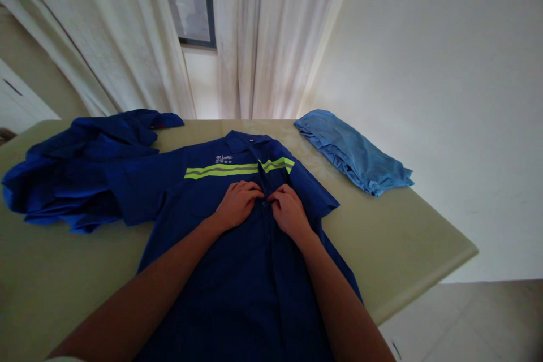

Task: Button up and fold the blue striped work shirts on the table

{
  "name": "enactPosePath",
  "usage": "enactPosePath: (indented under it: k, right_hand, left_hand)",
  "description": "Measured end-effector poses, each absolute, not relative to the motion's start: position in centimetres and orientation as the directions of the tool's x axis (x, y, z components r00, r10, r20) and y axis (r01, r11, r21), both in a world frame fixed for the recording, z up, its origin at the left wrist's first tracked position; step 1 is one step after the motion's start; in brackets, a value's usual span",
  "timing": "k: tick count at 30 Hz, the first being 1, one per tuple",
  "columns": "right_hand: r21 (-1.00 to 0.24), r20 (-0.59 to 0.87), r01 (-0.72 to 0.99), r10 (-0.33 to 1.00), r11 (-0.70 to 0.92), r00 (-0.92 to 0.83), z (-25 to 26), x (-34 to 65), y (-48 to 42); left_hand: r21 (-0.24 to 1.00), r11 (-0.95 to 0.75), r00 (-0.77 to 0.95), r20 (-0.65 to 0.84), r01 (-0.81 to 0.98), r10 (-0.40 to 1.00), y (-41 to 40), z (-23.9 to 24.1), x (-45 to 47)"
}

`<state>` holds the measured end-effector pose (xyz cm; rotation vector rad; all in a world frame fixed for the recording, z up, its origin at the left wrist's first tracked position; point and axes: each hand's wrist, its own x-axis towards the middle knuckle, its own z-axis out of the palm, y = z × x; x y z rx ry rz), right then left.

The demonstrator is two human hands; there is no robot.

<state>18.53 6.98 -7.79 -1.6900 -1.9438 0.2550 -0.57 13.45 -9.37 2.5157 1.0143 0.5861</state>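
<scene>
A dark blue short-sleeved work shirt [212,271] lies front side up, its collar pointing away from me. Across its chest runs a yellow-green reflective stripe [224,170], with a pale logo [224,159] above it. My left hand [240,203] is closed on the front opening, fingertips pinching the cloth just below the stripe. Facing it, my right hand [289,209] pinches the other edge of the opening. A small button [265,204] shows between the fingertips. Above the hands the opening gapes; what exactly each fingertip holds is partly hidden.
The shirt is spread on a pale green table [407,237] whose right corner juts out. Bunched dark blue clothing [85,164] lies at the left, touching the shirt's sleeve. A folded light blue garment [352,150] rests at the back right. Curtains [280,34] and a white wall [445,96] stand behind.
</scene>
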Motion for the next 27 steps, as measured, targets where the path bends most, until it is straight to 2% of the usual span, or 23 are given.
enactPosePath:
  k: [3, 7, 13, 16, 23, 27]
  right_hand:
    - [-0.498, 0.257, 0.850, 0.965, 0.171, -0.043, -7.8, 18.6, 7.0]
    - [-0.499, 0.243, 0.834, 0.962, 0.235, -0.126, -7.8, 19.0, 7.0]
    - [-0.421, 0.370, 0.834, 0.907, 0.356, -0.201, -7.4, 18.8, 6.8]
    - [-0.421, 0.370, 0.826, 0.903, 0.374, -0.220, -7.2, 18.6, 6.8]
    - [-0.507, 0.400, 0.769, 0.897, 0.388, -0.188, -7.5, 18.5, 7.1]
    - [-0.498, 0.397, 0.777, 0.898, 0.385, -0.191, -7.6, 18.4, 7.3]
  left_hand:
    - [0.517, -0.619, 0.610, 0.216, 0.591, 0.762, 13.2, -9.0, -0.1]
    - [0.563, -0.547, 0.546, 0.191, 0.620, 0.816, 12.8, -8.4, 0.7]
    - [0.739, -0.414, 0.455, 0.164, 0.532, 0.875, 12.7, -8.6, 1.0]
    - [0.755, -0.409, 0.440, 0.178, 0.512, 0.880, 12.8, -9.0, 0.8]
    - [0.795, -0.395, 0.408, 0.206, 0.460, 0.890, 12.6, -9.1, 0.8]
    - [0.808, -0.384, 0.408, 0.198, 0.447, 0.891, 12.7, -9.4, 0.8]
